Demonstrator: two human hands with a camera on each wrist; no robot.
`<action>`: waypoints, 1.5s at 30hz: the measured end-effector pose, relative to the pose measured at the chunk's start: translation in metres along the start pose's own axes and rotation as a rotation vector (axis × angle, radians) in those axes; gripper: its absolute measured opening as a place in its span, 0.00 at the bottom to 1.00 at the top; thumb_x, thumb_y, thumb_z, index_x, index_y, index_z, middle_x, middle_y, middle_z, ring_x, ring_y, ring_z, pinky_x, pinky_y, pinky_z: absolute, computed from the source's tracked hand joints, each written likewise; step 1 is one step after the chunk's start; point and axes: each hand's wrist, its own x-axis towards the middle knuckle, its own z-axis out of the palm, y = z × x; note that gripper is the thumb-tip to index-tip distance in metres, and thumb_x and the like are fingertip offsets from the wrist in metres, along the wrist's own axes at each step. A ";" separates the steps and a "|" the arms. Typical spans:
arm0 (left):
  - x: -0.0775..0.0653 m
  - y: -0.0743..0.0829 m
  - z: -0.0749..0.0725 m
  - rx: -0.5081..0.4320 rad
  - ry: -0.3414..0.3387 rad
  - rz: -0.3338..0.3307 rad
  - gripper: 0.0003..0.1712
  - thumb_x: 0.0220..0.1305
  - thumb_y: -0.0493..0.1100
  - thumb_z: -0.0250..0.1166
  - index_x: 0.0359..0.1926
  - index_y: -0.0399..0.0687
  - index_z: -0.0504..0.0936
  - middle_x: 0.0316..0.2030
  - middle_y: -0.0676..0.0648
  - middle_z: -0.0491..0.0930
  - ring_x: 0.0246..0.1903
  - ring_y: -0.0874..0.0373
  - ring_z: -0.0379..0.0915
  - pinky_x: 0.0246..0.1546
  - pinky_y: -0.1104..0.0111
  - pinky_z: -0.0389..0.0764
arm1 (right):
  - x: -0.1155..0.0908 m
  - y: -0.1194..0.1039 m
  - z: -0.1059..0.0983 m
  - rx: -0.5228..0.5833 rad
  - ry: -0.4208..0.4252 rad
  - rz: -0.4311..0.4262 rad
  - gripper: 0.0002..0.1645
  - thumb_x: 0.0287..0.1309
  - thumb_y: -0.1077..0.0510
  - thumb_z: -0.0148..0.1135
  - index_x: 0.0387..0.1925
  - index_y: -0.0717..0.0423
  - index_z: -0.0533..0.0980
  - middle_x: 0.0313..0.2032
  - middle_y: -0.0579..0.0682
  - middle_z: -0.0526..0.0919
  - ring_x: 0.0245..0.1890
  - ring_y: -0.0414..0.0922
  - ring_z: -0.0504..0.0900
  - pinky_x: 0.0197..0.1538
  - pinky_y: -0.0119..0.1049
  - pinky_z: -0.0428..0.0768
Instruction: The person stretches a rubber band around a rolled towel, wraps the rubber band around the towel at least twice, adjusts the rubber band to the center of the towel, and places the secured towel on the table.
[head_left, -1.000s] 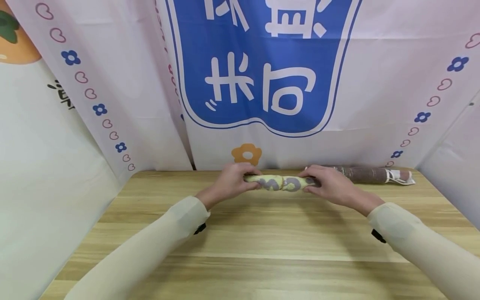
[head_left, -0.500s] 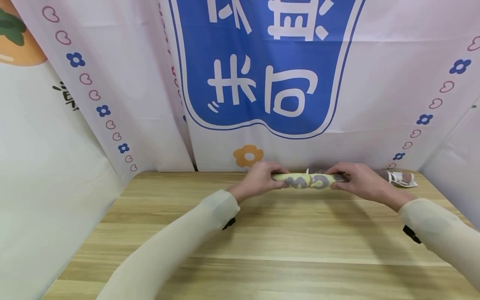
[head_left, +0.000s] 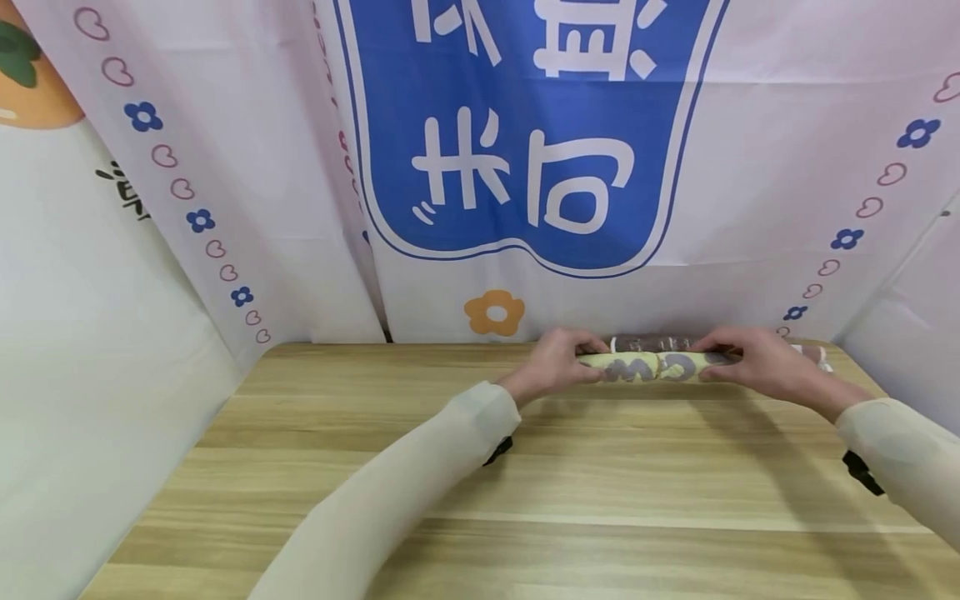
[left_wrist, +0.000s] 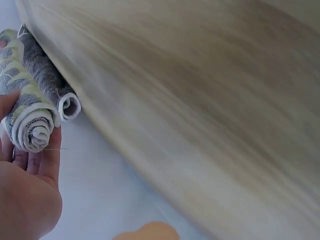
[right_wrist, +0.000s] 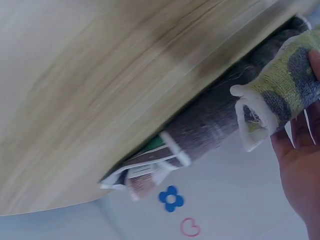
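Note:
Between my two hands is a rolled-up towel (head_left: 637,367), yellow-green with grey shapes, held level near the table's back edge. At its left end my left hand (head_left: 553,364) grips it with thumb and fingers. My right hand (head_left: 772,367) grips the other end. The left wrist view shows the towel's spiral end (left_wrist: 35,132) and fingers curled beneath it. Just behind lies a dark brown-grey rolled towel (right_wrist: 200,125) with white trim, partly hidden by the held roll and my right hand in the head view. Its loose right end (right_wrist: 142,175) shows a pale label.
A wood-grain table (head_left: 480,492) stretches in front, under both forearms. Along its back edge hangs a white cloth (head_left: 450,292) with a blue printed panel and flowers. More white cloth (head_left: 97,358) closes off the left side, and the right side likewise.
Both hands have carried the yellow-green towel roll rightward, and it now sits in front of the dark roll, covering part of it. The dark roll shows no clear movement.

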 end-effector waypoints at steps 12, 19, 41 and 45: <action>0.016 0.011 0.031 -0.032 -0.011 -0.070 0.14 0.64 0.38 0.78 0.51 0.49 0.91 0.46 0.55 0.87 0.44 0.67 0.80 0.43 0.78 0.79 | -0.012 0.033 -0.004 -0.065 0.028 -0.007 0.19 0.57 0.59 0.82 0.49 0.57 0.88 0.48 0.57 0.89 0.49 0.60 0.87 0.50 0.55 0.84; 0.026 0.017 0.045 0.029 -0.010 -0.056 0.15 0.64 0.37 0.77 0.52 0.50 0.91 0.49 0.56 0.88 0.45 0.68 0.79 0.43 0.80 0.77 | -0.020 0.046 -0.008 -0.102 0.020 0.040 0.17 0.57 0.56 0.82 0.47 0.54 0.88 0.45 0.53 0.88 0.46 0.54 0.83 0.44 0.45 0.81; 0.033 0.022 0.063 0.087 -0.044 -0.098 0.14 0.68 0.40 0.75 0.54 0.54 0.90 0.50 0.58 0.86 0.46 0.69 0.78 0.44 0.80 0.76 | -0.027 0.064 -0.006 -0.166 0.010 -0.004 0.17 0.53 0.58 0.84 0.45 0.54 0.88 0.46 0.56 0.88 0.46 0.57 0.85 0.45 0.50 0.82; 0.033 0.023 0.063 0.111 -0.053 -0.102 0.14 0.68 0.42 0.76 0.54 0.55 0.90 0.50 0.58 0.86 0.46 0.68 0.78 0.44 0.80 0.76 | -0.027 0.063 -0.006 -0.171 0.001 -0.011 0.18 0.53 0.59 0.84 0.46 0.55 0.88 0.45 0.55 0.89 0.45 0.57 0.85 0.45 0.52 0.82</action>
